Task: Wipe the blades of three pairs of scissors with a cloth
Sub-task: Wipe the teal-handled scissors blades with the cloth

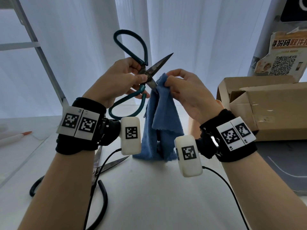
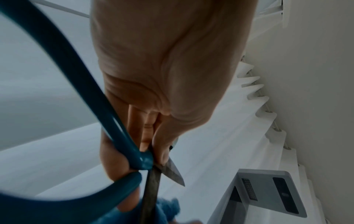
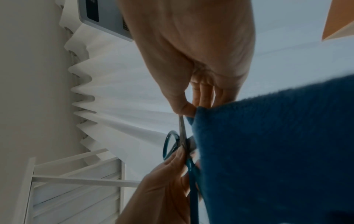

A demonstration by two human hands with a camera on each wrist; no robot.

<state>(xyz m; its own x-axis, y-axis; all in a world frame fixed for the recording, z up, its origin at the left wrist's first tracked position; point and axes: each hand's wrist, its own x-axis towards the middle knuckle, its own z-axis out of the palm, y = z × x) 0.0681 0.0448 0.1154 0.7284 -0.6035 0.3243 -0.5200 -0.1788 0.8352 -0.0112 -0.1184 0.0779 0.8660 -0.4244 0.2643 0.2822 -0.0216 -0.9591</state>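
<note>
1. Your biggest risk is the bare upper blade: the teal-handled scissors [image 1: 144,72] are held open in the air above the white table [image 1: 149,188], one point aimed up and away, the other buried in the blue cloth [image 1: 163,113].
2. The cloth is soft, napped and thick — it hangs in loose folds to the table. I judge that a hard pull along the edge could slice the fabric or reach your fingertips behind it.
3. Your right hand [image 1: 187,93] pinches only the cloth's top edge, so it may slip.
4. Your left hand [image 1: 119,82] is clamped at the pivot, thumb on dull, stained steel; the smooth looped handles could swing shut.
5. Another pair, the black-handled scissors [image 1: 106,165], lies open beneath your left wrist — mind it when lowering.
</note>
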